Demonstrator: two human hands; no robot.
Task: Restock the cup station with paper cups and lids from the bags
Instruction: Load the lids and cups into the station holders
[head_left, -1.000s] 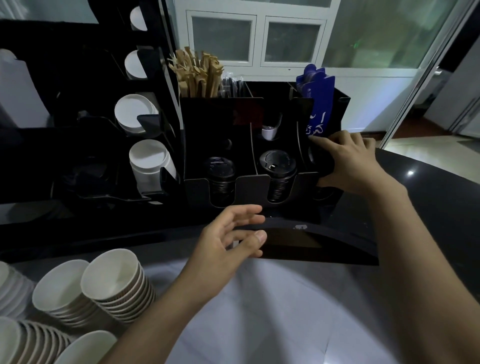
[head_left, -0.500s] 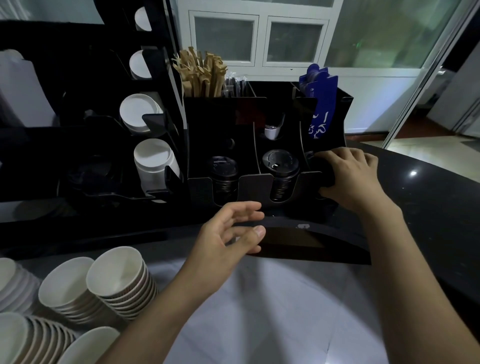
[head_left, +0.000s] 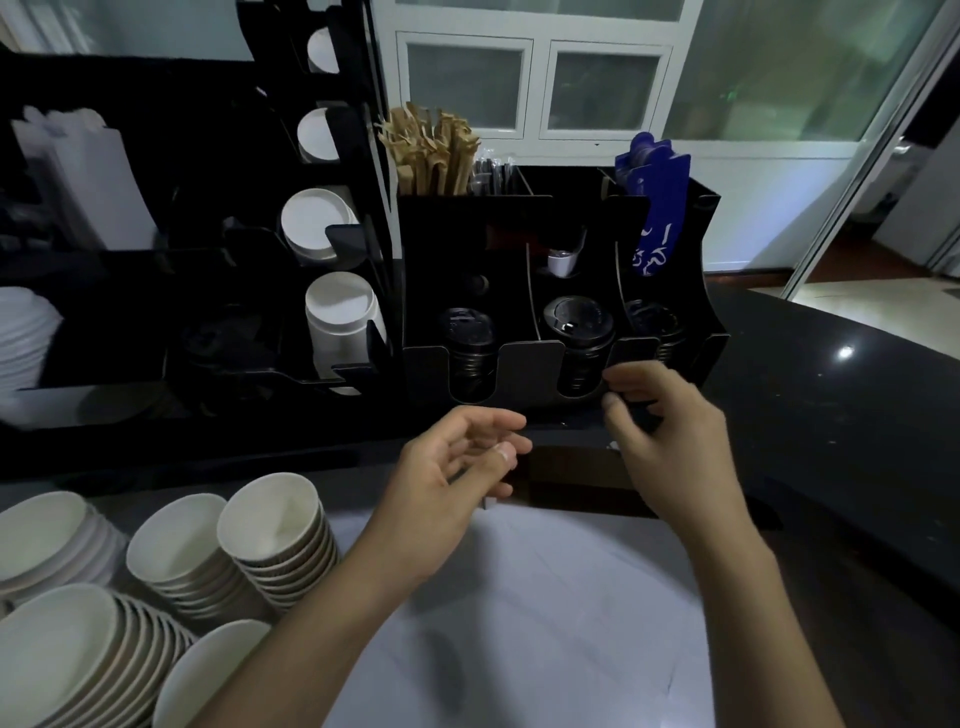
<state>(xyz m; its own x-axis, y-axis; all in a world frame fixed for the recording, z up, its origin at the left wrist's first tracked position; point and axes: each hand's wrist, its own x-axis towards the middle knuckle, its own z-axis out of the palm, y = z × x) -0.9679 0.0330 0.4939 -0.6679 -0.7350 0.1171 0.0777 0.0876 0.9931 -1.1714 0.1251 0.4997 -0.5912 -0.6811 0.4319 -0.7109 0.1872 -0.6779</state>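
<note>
A black lid organizer stands at the counter's back with three stacks of black lids: left, middle and right. My right hand hovers just in front of the right slot, fingers loosely curled, with nothing visible in it. My left hand hangs relaxed in front of the organizer's base and holds nothing. Stacks of ribbed paper cups lie on their sides at the lower left. White cups fill a black dispenser rack to the organizer's left.
Wooden stirrers and a blue packet stick up from the organizer's top compartments. A white counter surface lies under my arms. A dark glossy counter curves away on the right. More white cup stacks sit at far left.
My right hand has come off the right side of the organizer and drawn back toward me, uncovering the right lid stack. My left hand has stayed roughly in place.
</note>
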